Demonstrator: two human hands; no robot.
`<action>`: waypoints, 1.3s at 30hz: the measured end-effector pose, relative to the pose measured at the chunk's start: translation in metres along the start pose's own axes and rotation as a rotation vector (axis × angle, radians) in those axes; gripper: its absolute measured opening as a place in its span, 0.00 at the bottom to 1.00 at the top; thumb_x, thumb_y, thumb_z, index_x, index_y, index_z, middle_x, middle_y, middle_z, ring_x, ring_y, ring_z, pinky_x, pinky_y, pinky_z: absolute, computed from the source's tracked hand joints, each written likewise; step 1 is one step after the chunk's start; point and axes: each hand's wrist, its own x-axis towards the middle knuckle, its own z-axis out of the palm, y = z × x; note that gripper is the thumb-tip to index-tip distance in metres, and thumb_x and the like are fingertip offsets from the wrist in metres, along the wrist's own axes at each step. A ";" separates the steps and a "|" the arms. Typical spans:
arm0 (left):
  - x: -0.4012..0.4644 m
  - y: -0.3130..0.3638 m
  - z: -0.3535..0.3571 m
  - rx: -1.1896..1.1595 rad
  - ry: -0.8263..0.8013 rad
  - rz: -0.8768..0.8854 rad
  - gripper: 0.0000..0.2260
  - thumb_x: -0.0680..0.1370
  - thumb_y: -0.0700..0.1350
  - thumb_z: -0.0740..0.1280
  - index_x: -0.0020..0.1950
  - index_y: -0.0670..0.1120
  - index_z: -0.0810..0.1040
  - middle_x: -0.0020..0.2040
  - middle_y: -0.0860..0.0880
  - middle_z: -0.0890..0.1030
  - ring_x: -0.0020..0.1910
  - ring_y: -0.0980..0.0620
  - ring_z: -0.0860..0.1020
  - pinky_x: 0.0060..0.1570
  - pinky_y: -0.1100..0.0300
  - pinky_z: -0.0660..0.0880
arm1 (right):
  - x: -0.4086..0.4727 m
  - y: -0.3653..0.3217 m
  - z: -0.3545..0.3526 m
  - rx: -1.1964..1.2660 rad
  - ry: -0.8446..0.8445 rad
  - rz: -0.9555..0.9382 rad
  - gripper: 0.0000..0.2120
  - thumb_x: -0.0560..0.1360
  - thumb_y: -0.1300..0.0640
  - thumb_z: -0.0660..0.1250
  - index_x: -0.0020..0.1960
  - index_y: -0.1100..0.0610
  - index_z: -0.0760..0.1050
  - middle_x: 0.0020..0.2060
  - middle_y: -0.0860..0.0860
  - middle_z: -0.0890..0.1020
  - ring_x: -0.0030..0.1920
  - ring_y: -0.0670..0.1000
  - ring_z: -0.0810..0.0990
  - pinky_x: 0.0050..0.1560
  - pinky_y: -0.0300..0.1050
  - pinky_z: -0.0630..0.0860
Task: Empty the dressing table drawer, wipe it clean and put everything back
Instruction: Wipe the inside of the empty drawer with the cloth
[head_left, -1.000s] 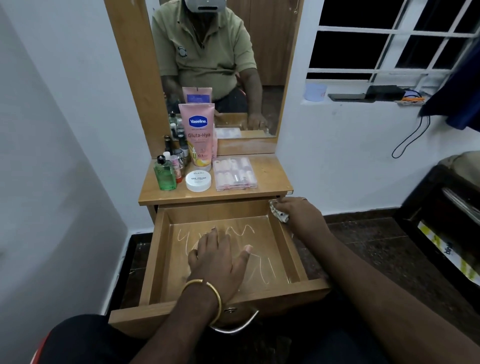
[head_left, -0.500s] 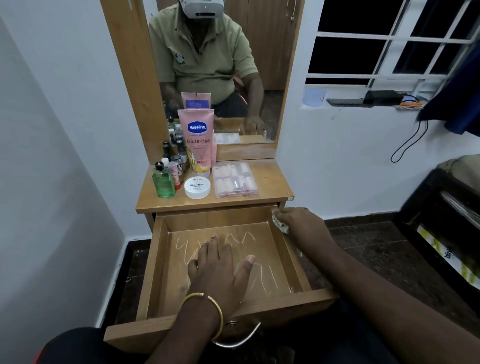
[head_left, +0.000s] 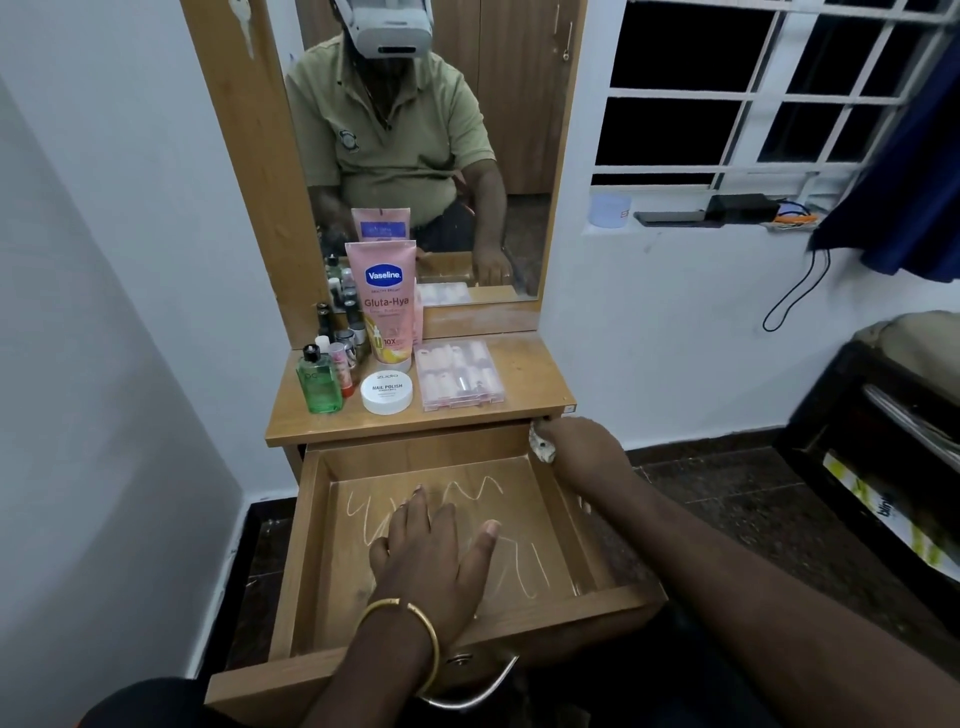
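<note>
Drawer pulled out, emptied; pale zigzag marks on its floor. Left hand flat on that floor, fingers straight, gripping nothing, pointing toward the drawer's back wall. Right hand at the drawer's back-right corner, curled around a crumpled cloth. Marks lie left of the cloth, running side to side; 1 leftward sweep probably reaches them.

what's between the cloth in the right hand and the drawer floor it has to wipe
The left hand lies flat on the drawer floor, covering its middle. The right hand grips the cloth at the drawer's back right corner. Nothing else lies inside.
</note>
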 end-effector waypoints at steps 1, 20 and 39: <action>-0.001 0.000 -0.001 -0.007 0.012 0.011 0.28 0.80 0.66 0.45 0.75 0.55 0.61 0.80 0.50 0.49 0.79 0.49 0.47 0.74 0.46 0.50 | -0.010 0.001 -0.005 0.001 -0.009 -0.025 0.11 0.80 0.55 0.60 0.56 0.53 0.80 0.52 0.52 0.83 0.53 0.53 0.80 0.49 0.46 0.75; -0.017 -0.040 -0.028 -1.127 0.316 0.050 0.25 0.75 0.70 0.57 0.56 0.56 0.82 0.56 0.57 0.83 0.58 0.57 0.79 0.54 0.54 0.73 | -0.088 0.056 -0.073 0.104 -0.544 -0.468 0.27 0.64 0.72 0.64 0.52 0.45 0.83 0.53 0.40 0.83 0.53 0.41 0.82 0.56 0.49 0.79; -0.030 -0.179 -0.054 -1.616 0.228 -0.225 0.42 0.75 0.72 0.43 0.68 0.41 0.72 0.63 0.38 0.79 0.62 0.43 0.77 0.60 0.48 0.71 | -0.080 -0.243 -0.001 0.141 -0.363 -1.136 0.14 0.74 0.58 0.62 0.54 0.56 0.84 0.53 0.53 0.85 0.54 0.56 0.82 0.48 0.50 0.78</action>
